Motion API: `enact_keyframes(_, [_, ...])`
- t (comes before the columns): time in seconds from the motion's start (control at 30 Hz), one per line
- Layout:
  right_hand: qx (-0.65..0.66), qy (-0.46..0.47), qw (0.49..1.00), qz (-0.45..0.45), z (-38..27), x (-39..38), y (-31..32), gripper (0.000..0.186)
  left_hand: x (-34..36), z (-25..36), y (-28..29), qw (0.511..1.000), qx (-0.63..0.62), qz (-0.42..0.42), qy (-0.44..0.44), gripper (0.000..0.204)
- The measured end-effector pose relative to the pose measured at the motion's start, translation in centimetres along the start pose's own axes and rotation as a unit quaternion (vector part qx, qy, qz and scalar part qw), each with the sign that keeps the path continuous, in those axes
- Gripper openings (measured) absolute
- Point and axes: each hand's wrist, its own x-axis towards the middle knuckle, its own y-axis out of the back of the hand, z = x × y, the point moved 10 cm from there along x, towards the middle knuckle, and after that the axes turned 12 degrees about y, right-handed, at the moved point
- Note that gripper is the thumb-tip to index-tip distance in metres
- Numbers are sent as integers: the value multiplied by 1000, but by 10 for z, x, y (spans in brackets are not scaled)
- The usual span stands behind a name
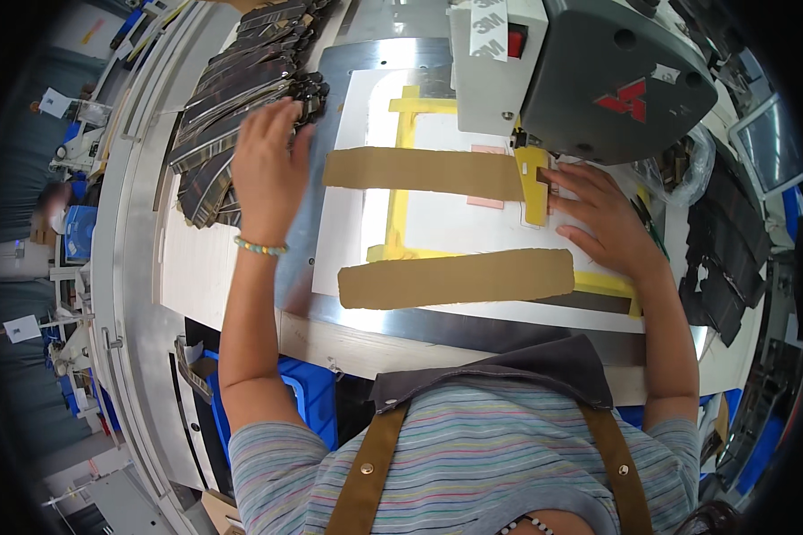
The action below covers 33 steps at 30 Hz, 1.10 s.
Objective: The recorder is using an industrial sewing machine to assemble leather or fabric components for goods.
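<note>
My left hand (272, 174), with a beaded bracelet at the wrist, is over the edge of a long row of overlapping dark striped fabric pieces (232, 116). Its thumb stands apart from the fingers, and nothing shows in its grasp. My right hand (602, 214) rests with fingers spread beside a yellow slotted plate (533, 187) under the sewing machine's head (616, 80). An upper brown strip (419, 170) lies across the white sheet (348, 223), its right end against the yellow plate. Nearer me lies a second brown strip (455, 279).
Yellow tape (398, 178) outlines a frame on the sheet, which lies on a metal plate (299, 267). Dark fabric pieces (727, 259) and a clear plastic bag (696, 169) sit at the right. A blue crate (308, 392) stands below the table edge.
</note>
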Motion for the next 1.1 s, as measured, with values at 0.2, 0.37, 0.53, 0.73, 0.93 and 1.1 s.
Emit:
enact_keyframes(0.2, [17, -2, 1000, 10, -4, 2, 1, 39, 24, -148, -26, 973, 178, -133, 61, 40])
enact_keyframes(0.37, [12, -3, 1000, 18, -8, -2, 3, 39, 17, -154, -26, 975, 168, -141, 17, 43])
enact_keyframes(0.53, [-15, 32, 996, 76, -5, -7, 17, 34, 3, -153, 36, 994, 47, 85, 53, 36])
enact_keyframes(0.73, [346, -103, 922, 144, -38, 7, 44, 27, -42, 26, 87, 971, -3, 154, -184, 33])
enact_keyframes(0.93, [661, -256, 705, 21, -97, 18, -31, 36, -130, 157, 84, 913, -100, 22, -395, 19])
enact_keyframes(1.1, [552, -281, 786, 1, -87, -14, -58, 29, -155, 187, 60, 886, -206, -92, -404, 41])
